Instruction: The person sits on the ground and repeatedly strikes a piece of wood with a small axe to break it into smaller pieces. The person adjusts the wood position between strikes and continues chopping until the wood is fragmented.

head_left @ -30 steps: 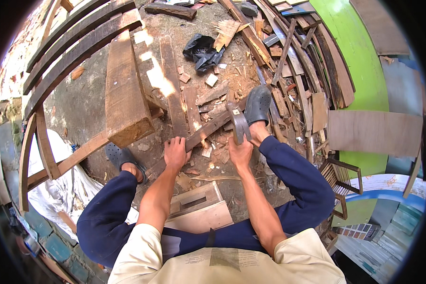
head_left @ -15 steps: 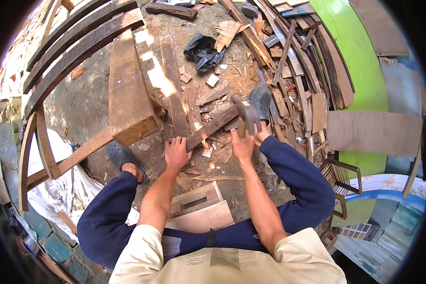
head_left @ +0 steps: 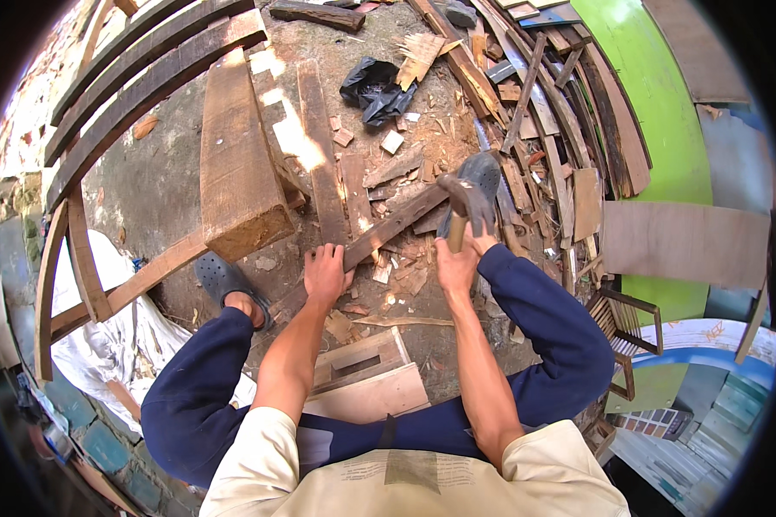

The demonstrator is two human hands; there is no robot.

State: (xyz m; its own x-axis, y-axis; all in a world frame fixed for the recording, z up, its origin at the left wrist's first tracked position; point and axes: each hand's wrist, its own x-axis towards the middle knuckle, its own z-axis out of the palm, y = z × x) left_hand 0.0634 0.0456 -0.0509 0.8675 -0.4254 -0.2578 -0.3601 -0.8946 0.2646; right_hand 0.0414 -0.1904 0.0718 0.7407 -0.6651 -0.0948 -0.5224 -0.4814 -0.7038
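A narrow dark wooden plank (head_left: 397, 221) lies slantwise on the ground between my feet, its far end close to my right shoe. My left hand (head_left: 326, 270) grips it near the middle, fingers curled over its edge. In my right hand (head_left: 457, 261) is a hammer (head_left: 467, 201), held by its wooden handle. The hammer's dark head is slightly blurred and stands over the plank's far end, beside my right shoe (head_left: 481, 172); whether it touches the wood I cannot tell.
A thick wooden beam (head_left: 241, 155) rests on a wooden frame at left. Ahead lie a black plastic bag (head_left: 375, 90) and wood scraps. Long boards (head_left: 608, 129) are piled at right beside a green panel (head_left: 664, 112). A pale wooden piece with a slot (head_left: 379, 392) lies before me.
My right hand has shifted a little to the right with the hammer, whose head is now nearer my right shoe. My left hand keeps its place on the plank.
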